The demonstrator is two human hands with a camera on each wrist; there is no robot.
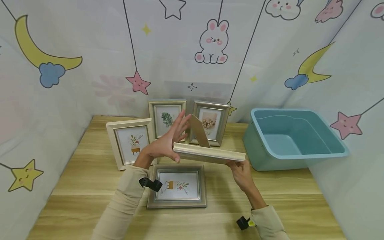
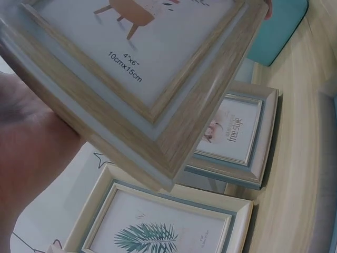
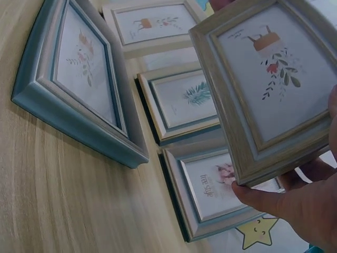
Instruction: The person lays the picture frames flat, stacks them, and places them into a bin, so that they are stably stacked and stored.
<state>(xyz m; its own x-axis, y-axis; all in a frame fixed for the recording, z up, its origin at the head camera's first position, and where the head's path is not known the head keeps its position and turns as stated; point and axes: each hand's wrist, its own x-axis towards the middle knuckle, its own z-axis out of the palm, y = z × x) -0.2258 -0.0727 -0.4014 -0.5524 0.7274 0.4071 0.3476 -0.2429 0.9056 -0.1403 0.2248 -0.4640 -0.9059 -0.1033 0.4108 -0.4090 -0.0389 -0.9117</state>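
Note:
A wooden-toned picture frame point(image 1: 210, 153) is held up nearly flat, its brown easel stand point(image 1: 199, 130) sticking up from its back. In the right wrist view, its front shows a potted-plant print point(image 3: 274, 63). My right hand point(image 1: 241, 171) grips its right end, thumb on the front face. At the left end, my left hand point(image 1: 163, 145) has its fingers spread and straight, with the thumb beside the frame's edge. Below, a grey-brown picture frame point(image 1: 180, 204) lies face up on the table, partly covered by the left wrist camera.
Behind stand a cream frame point(image 1: 112, 140) with a plant print, a leaf-print frame point(image 1: 151, 113) and a silvery frame point(image 1: 222, 123) with a flower print. A blue-green plastic tub point(image 1: 255, 150) stands at the right on the wood-grain table point(image 1: 87, 200). Patterned cloth point(image 1: 177, 43) hangs around.

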